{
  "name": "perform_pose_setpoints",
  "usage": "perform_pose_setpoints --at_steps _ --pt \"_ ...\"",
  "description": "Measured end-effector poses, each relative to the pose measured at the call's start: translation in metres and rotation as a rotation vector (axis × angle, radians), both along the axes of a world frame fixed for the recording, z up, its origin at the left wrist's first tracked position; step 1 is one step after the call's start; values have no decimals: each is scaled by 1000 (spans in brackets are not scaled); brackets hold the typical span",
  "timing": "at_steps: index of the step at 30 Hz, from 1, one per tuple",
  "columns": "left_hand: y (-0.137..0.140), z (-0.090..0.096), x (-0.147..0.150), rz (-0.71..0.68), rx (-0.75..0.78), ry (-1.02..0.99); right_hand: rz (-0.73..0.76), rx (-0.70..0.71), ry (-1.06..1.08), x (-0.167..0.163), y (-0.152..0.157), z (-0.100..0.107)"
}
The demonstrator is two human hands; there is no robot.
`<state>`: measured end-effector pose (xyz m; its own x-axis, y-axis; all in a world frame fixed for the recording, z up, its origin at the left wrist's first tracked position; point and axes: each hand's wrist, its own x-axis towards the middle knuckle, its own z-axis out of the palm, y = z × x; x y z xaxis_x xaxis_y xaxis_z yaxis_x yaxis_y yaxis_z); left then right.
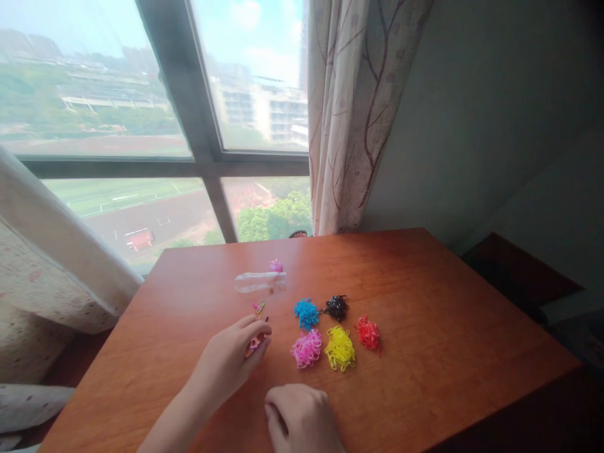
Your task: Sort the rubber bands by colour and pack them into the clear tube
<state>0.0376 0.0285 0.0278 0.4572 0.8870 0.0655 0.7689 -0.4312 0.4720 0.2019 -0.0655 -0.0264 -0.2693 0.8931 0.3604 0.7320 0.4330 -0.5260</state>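
— Left hand (231, 352): how set?
— Thumb just near of forefinger, tips slightly apart. Can see pink bits (255, 343) in the gap. Cannot tell whether pinched or lying on the table (425, 352).
— Nearer hand, then?
— Left, plainly; bits within the curl, short of the tips.
— Long axis?
— Cannot tell: too small, partly covered.
— Right hand (302, 412)?
— Curled, farther to the near side, somewhat right. Fingertips hidden; cannot tell if closed on anything.
— Around the left fingertips?
— Black bit (267, 319) just far, small loops (258, 307) farther. To the right, near but not touching, pink pile (306, 349): loose tangle, no clear long axis. Also lies just far of the right knuckles.
— Past that?
— Yellow pile (340, 348) just right, blue pile (306, 313) just far, red pile (369, 333) rightmost.
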Motion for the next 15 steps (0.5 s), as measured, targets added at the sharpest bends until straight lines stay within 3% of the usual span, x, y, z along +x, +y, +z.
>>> perform_pose_setpoints --at_steps 6,15 --pt "-13 -10 -32 128 -33 -8 -35 0 -39 -1 -1 1" --pt "-23 -24 -34 175 -48 -45 -199 -67 -122 -26 6 5"
